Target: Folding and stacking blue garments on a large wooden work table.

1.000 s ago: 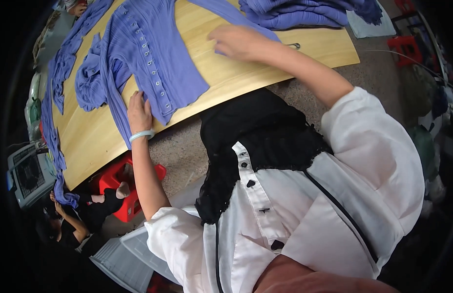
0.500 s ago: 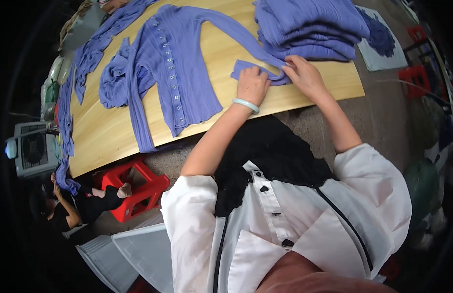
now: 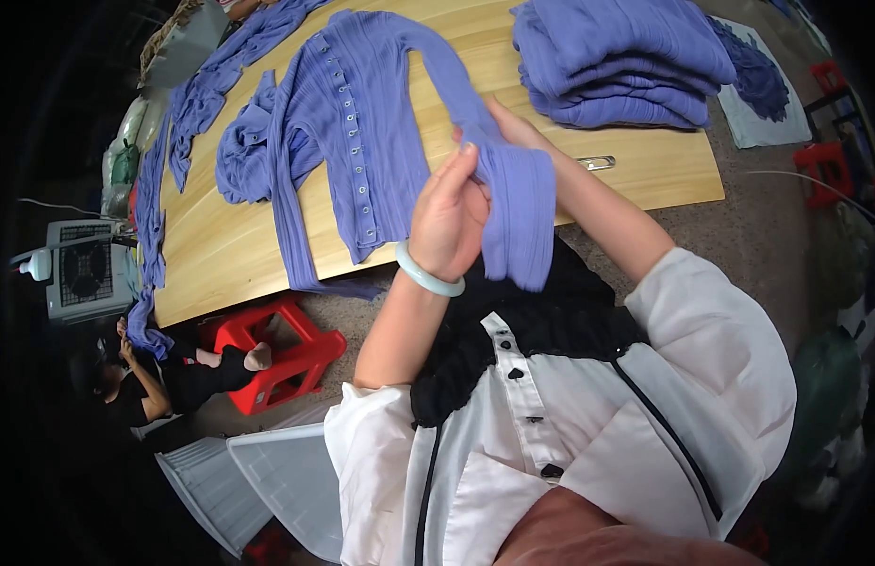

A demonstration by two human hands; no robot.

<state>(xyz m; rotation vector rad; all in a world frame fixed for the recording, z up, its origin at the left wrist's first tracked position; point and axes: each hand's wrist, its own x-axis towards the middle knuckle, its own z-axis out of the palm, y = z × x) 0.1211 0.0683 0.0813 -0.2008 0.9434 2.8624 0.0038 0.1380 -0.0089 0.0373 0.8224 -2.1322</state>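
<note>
A purple-blue ribbed cardigan [image 3: 310,132] lies spread on the wooden table, with a row of metal-ringed fasteners down its front. Both my hands have its right-hand sleeve [image 3: 518,203] raised, and the cuff end hangs toward me past the table's near edge. My left hand [image 3: 447,212], with a pale bangle at the wrist, grips the sleeve's left side, thumb up and fingers partly behind the cloth. Higher up, my right hand [image 3: 509,124] closes on the sleeve from the far side; the knit hides most of its fingers. The other sleeve [image 3: 301,245] droops over the near edge.
A folded purple stack [image 3: 617,66] sits at the table's [image 3: 221,269] far right. Nearer lies a small metal tool [image 3: 596,162], perhaps thread snips. More purple garments [image 3: 211,80] line the left edge. A red stool [image 3: 277,354] and a seated person [image 3: 145,377] are at lower left.
The sleeve has come up off the table toward me, its cuff now hanging down. My left hand has turned and moved left and nearer; my right hand has shifted left. The small metal tool has come into sight.
</note>
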